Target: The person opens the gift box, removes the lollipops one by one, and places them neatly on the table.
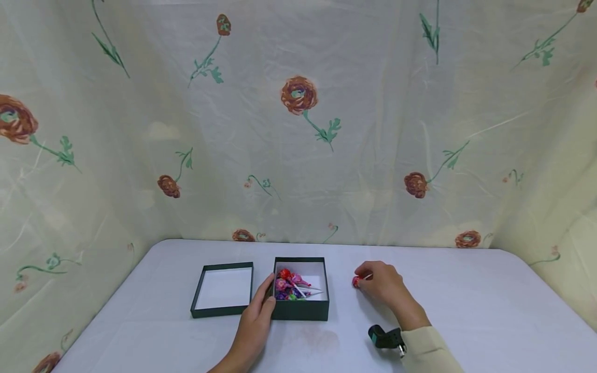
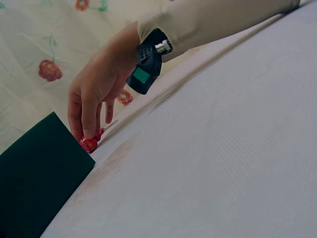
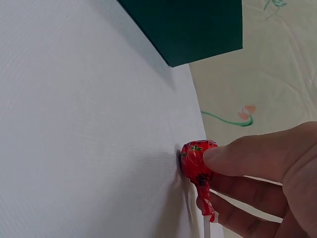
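A dark green open box (image 1: 300, 311) with a white inside holds several wrapped lollipops (image 1: 291, 285) in red, pink, purple and green, their white sticks pointing right. My left hand (image 1: 252, 324) rests against the box's left side, fingers extended along the wall and thumb by the front corner. To the right of the box, my right hand (image 1: 384, 285) pinches a red-wrapped lollipop (image 3: 197, 161) between thumb and fingers. The right wrist view shows that lollipop at the white tablecloth, stick toward the bottom of the picture; the left wrist view shows it beyond the box corner.
Left of the box lies its lid (image 1: 221, 311), white inside up with a dark green rim. A white cloth (image 1: 163, 342) covers the table, with a faint brownish smudge in front of the box. A flowered curtain (image 1: 364, 129) hangs behind and at both sides.
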### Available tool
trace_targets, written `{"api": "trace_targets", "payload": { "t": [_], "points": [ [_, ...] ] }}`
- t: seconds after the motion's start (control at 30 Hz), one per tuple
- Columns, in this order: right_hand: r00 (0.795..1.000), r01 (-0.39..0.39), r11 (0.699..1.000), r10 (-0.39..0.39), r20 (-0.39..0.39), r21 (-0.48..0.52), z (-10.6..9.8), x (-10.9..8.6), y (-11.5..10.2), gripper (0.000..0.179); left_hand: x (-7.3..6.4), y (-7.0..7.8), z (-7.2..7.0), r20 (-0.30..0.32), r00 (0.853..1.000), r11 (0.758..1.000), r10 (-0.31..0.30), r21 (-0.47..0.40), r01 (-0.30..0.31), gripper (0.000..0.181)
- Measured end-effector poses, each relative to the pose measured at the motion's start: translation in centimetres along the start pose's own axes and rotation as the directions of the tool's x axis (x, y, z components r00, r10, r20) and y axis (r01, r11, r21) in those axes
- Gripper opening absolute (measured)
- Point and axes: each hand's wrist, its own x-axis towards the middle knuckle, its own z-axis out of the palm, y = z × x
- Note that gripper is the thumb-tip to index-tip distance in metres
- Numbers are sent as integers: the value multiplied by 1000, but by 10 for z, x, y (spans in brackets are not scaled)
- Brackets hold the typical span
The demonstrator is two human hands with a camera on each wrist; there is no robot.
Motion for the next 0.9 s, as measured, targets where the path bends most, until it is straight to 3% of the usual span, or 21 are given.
{"api": "trace_targets", "payload": {
  "t": [0.9],
  "points": [
    [999,50,999,-50,-10,1,-5,0,-2,20,0,1,0,-4,1000,1000,1,2,-1,48]
  ]
}}
